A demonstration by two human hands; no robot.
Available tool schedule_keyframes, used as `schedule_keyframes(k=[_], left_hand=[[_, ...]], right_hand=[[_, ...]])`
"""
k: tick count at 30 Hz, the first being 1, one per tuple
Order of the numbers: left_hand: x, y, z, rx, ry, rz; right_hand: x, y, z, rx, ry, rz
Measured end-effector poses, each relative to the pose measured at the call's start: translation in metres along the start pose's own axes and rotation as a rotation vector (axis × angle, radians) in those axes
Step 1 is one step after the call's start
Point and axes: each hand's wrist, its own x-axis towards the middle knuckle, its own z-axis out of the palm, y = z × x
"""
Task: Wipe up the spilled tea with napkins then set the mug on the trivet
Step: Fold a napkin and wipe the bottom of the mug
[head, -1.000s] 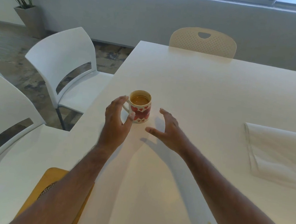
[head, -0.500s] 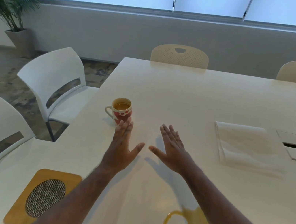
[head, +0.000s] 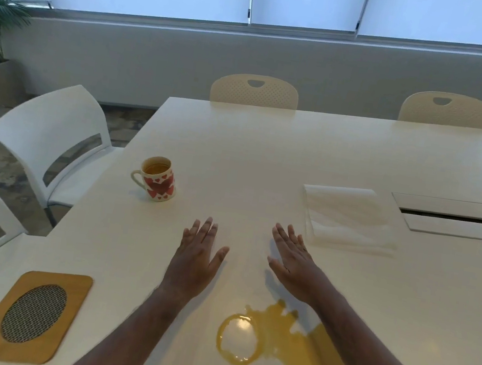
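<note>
**Hands empty over the worktop, napkins next**

Both hands hover flat and open, palms down, holding nothing: the left hand [head: 195, 257] and the right hand [head: 291, 263] side by side with a bare strip of worktop [head: 252, 159] between them.

The step in hand looks like fetching napkins. The napkin stack [head: 350, 217] lies just beyond and outward of the right hand's fingertips, so that hand is the natural one to reach it. Pinching up a few sheets from the near edge, rather than dragging the whole stack, should keep the rest dry and squared. The spilled tea [head: 281, 341] sits behind the hands, toward the person, partly under the right forearm: a ring with a puddle spreading outward from it. Wiping from the puddle's outer edge in toward the ring should stop it spreading; lifting the forearm clear first avoids a wet arm.

Largest of the rest: white chairs [head: 49, 138] stand beyond the left hand, off the worktop's edge. The trivet [head: 29, 314], wood with a mesh centre, lies near the person, well outside the left forearm. The mug [head: 157, 177], heart-patterned and still holding tea, stands upright ahead of the left hand, apart from it. Nothing blocks the reach to the napkins.
</note>
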Motion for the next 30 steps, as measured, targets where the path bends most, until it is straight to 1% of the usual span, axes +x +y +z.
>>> schedule_keyframes(k=[3, 8, 12, 15, 19, 22, 30], left_hand=[[-0.005, 0.012, 0.005, 0.006, -0.02, -0.012], [-0.011, 0.02, 0.012, 0.024, -0.046, -0.056], [-0.012, 0.021, 0.016, -0.004, -0.049, -0.088], [-0.014, 0.021, 0.018, 0.0, -0.053, -0.1], [-0.018, 0.022, 0.022, 0.061, -0.052, -0.105], [-0.018, 0.023, 0.022, 0.063, -0.039, -0.104], [-0.017, 0.02, 0.026, 0.059, -0.032, -0.102]], right_hand=[[-0.018, 0.021, -0.005, 0.011, 0.047, 0.01], [-0.041, 0.051, -0.023, 0.014, 0.209, 0.026], [-0.048, 0.066, -0.04, 0.004, 0.319, 0.033], [-0.045, 0.076, -0.05, -0.004, 0.364, 0.037], [-0.033, 0.081, -0.059, -0.018, 0.355, 0.045], [-0.021, 0.082, -0.064, -0.073, 0.346, 0.049], [-0.003, 0.082, -0.065, -0.126, 0.27, 0.147]])
